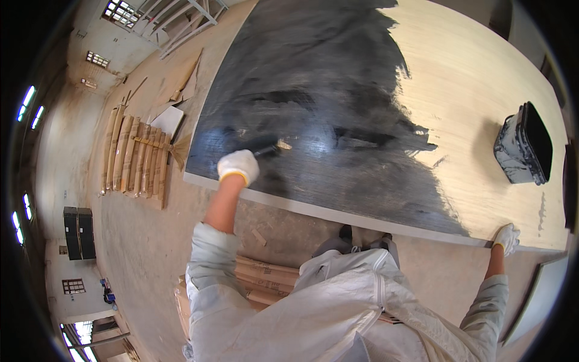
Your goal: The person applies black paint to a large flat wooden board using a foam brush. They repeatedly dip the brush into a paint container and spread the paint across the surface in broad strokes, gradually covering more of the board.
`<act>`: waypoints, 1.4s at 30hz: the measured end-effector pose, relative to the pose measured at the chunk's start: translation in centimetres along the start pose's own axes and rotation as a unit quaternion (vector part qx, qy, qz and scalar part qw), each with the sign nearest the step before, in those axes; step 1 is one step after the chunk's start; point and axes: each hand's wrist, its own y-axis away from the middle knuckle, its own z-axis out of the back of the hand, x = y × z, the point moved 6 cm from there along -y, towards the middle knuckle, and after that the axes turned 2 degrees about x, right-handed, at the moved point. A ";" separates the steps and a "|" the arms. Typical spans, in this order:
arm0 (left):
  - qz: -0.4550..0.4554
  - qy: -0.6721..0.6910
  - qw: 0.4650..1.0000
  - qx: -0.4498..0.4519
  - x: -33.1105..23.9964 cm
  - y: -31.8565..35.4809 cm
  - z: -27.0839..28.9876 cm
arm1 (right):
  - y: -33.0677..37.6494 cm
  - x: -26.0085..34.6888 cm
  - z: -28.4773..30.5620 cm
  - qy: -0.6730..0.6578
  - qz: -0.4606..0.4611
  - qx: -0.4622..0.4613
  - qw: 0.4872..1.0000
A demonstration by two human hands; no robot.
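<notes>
My left hand, in a white knit glove, is closed around a dark paintbrush over the near left part of a large pale wooden board. A light patch shows at the tool's far end; the rest blends into the paint beneath. Streaky black paint covers the board's left and middle, ending in a ragged border. My right hand, gloved too, grips the near edge at the right, fingers partly curled over it. A black paint-smeared bucket stands on the bare wood to the right.
Several long brown wrapped bundles lie on the floor at the left, with more cardboard packages beside my body. A dark cabinet-like stack stands farther left. Another pale panel leans at the lower right. Metal framing is at the upper left.
</notes>
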 end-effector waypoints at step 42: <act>-0.138 -0.048 0.988 -0.048 7.1 -5.3 -0.3 | -1.2 -0.2 -0.7 0.007 0.006 0.001 1.000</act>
